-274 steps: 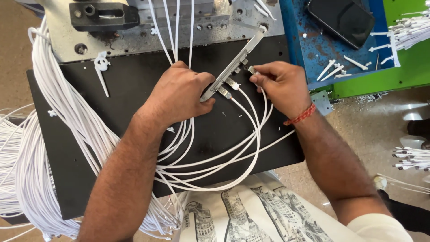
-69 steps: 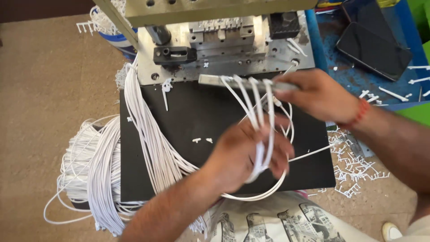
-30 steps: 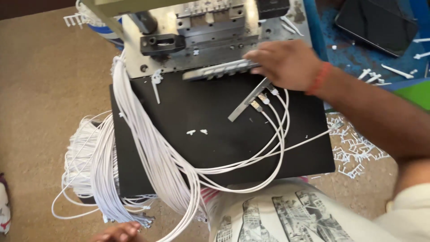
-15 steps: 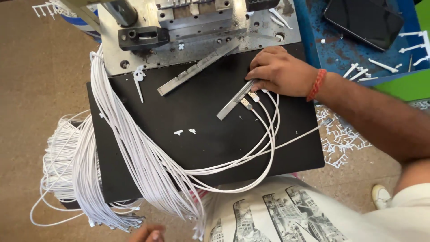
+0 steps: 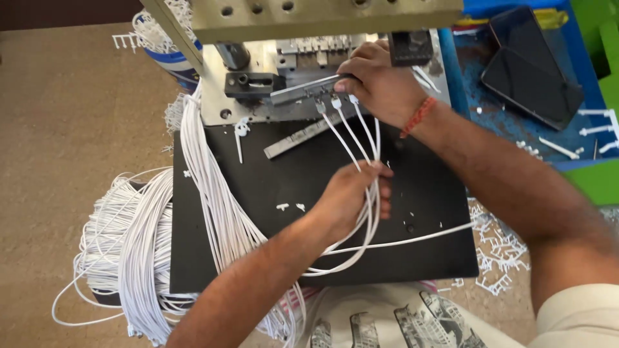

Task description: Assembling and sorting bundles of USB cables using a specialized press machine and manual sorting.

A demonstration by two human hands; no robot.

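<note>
At the far left, a big loose bundle of white cables (image 5: 129,251) spills over the brown floor (image 5: 64,116), and a thick strand of it runs up along the left edge of the black work plate (image 5: 258,187) toward the metal press (image 5: 258,71) at the top. On the plate lie a second flat metal bar (image 5: 303,136), slanted and untouched, and a few small white plastic scraps (image 5: 290,207).

Near the middle, the left hand (image 5: 351,196) is closed loosely around a few looped white cables (image 5: 371,161), the fingers (image 5: 385,193) curled over them while the strands pass through the palm and loop back down over the plate. These cables rise from the hand to white connector ends (image 5: 335,103) seated in a narrow metal fixture bar (image 5: 303,90).

Further right and higher, the right hand (image 5: 380,80), with a red thread band at the wrist, grips the right end of that fixture bar, fingers wrapped over it, holding it against the front of the press, just beneath its die block.

To the right, a blue tray (image 5: 471,90) holds a dark phone (image 5: 529,71) and scattered white plastic sprues (image 5: 580,129). More white offcuts (image 5: 496,251) litter the floor beside the plate's right edge.
</note>
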